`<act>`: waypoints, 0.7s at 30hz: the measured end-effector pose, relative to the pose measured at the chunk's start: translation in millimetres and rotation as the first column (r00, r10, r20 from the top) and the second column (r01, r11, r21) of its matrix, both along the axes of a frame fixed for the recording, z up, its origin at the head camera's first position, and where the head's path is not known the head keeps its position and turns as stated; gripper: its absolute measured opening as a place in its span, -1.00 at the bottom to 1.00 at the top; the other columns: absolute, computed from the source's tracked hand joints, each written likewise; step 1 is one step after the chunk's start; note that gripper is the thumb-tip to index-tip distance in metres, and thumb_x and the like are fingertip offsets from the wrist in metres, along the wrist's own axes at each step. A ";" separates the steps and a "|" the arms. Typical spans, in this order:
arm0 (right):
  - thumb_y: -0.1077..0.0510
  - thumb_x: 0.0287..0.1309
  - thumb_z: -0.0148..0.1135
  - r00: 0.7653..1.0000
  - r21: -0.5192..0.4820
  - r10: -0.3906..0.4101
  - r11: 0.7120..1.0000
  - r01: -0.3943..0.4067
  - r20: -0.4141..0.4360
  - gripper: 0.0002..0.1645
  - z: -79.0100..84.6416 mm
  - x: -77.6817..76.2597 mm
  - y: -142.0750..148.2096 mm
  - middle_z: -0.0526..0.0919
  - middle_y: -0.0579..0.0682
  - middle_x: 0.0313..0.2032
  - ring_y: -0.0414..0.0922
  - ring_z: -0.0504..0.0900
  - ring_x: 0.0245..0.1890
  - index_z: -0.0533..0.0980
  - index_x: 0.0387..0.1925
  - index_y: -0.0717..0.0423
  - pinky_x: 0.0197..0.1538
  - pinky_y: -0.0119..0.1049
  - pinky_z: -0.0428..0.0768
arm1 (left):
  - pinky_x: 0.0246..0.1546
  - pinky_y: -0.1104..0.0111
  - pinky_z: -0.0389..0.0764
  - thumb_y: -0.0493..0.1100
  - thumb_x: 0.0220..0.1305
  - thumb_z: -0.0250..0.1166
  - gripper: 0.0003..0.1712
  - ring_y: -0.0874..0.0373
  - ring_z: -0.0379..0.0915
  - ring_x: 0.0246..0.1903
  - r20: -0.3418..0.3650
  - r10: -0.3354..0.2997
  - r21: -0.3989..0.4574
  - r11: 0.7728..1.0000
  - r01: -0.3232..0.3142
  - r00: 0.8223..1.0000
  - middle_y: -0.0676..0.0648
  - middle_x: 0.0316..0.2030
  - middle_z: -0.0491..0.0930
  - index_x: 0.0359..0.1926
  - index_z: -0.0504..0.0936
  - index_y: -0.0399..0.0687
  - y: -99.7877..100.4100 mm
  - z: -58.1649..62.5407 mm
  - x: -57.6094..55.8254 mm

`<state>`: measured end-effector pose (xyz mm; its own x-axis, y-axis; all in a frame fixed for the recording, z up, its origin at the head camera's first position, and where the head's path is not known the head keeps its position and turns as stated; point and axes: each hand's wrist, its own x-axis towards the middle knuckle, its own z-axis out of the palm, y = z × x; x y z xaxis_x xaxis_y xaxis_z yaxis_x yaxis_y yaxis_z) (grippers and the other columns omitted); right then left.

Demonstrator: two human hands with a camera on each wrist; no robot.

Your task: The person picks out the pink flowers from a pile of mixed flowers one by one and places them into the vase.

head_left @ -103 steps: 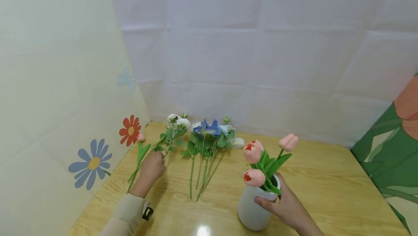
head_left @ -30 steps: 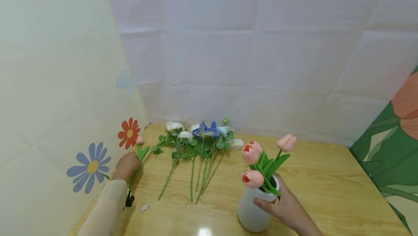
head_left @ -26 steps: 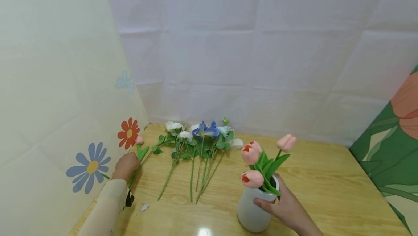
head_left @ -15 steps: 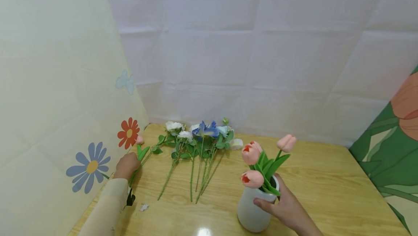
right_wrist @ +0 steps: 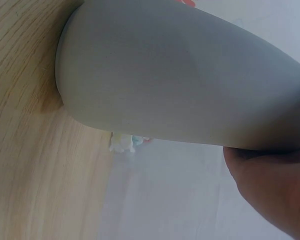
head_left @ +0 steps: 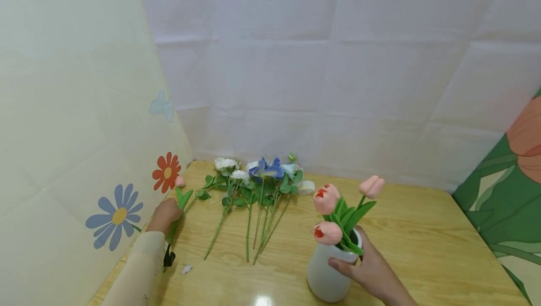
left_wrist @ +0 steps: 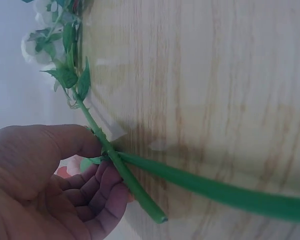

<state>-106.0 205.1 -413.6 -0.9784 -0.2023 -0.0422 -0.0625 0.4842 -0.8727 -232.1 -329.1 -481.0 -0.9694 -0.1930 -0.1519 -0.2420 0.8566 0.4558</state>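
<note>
At the table's left side my left hand (head_left: 166,212) is beside a pink tulip (head_left: 183,199). In the left wrist view the thumb and curled fingers of the left hand (left_wrist: 77,180) pinch a leafy flower stem (left_wrist: 135,187), which crosses the smooth tulip stem (left_wrist: 205,185). Whether the tulip stem is pinched too cannot be told. White flowers (left_wrist: 42,47) show beyond the leaves. My right hand (head_left: 374,268) grips a white vase (head_left: 327,275) near its rim, thumb in front. Several pink tulips (head_left: 327,233) stand in this upright vase.
Several flowers lie between the hands: white roses (head_left: 225,163), a blue flower (head_left: 267,168) and a pale bloom (head_left: 306,187), stems toward me. A white scrap (head_left: 186,269) lies on the wooden table (head_left: 427,240). Printed cloths stand around it.
My left hand let go of a white rose stem, which now lies nearer the middle flowers, and moved left to the tulip. Over the last second both hands stay nearly still.
</note>
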 end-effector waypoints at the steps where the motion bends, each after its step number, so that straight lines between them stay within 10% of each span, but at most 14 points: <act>1: 0.00 0.12 0.52 1.000 0.000 -0.001 1.000 0.001 0.001 0.06 0.0 0.0 0.0 0.42 0.28 0.34 0.19 0.49 0.24 0.07 0.47 0.09 0.10 0.13 0.59 | -0.45 0.20 0.45 -0.33 0.11 0.23 -0.89 -0.04 0.36 -0.51 0.000 0.007 0.015 1.000 -0.007 1.000 -0.19 -0.53 0.46 -0.46 0.48 -0.31 0.7 0.7 0.8; 21: -0.01 0.13 0.51 0.999 0.011 -0.018 1.000 0.017 0.027 0.08 -2.0 -1.5 0.1 0.41 0.28 0.35 0.18 0.48 0.25 0.05 0.48 0.10 0.10 0.12 0.60 | -0.28 0.05 0.57 -0.33 0.29 0.09 -0.84 -0.10 0.47 -0.39 -0.041 0.013 -0.081 0.997 -0.016 0.999 -0.28 -0.41 0.53 -0.34 0.49 -0.43 6.0 10.1 7.8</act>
